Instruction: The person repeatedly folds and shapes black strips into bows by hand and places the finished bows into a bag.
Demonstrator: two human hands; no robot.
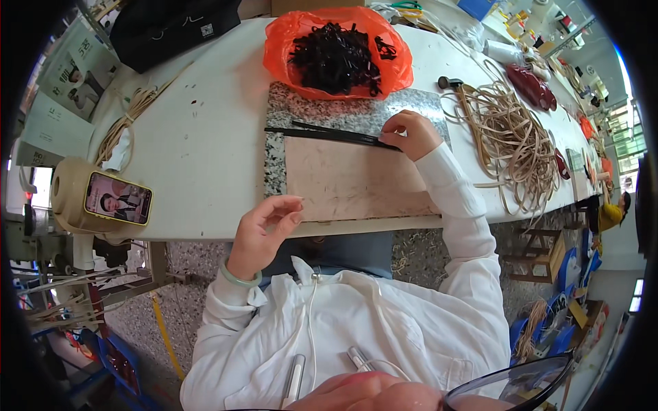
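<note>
My right hand (415, 133) has its fingertips pinched at the right end of a narrow bundle of flat black strips (322, 134). These strips lie along the far edge of a tan sheet (356, 178), which rests on a speckled granite slab (275, 168). My left hand (264, 229) is held by the table's front edge, near the sheet's left corner. Its fingers are bent, with a gap to the thumb, and nothing shows between them. Just beyond the slab, a red plastic bag (277, 48) gapes around a tangled heap of short black strips (336, 61).
Right of the slab lies a large tangle of beige cord (510, 137), beside a dark-headed hammer (452, 83). A phone (118, 198) leans on a tan roll (67, 188) at the left. Farther back sit a black bag (171, 31) and a cord bundle (127, 120).
</note>
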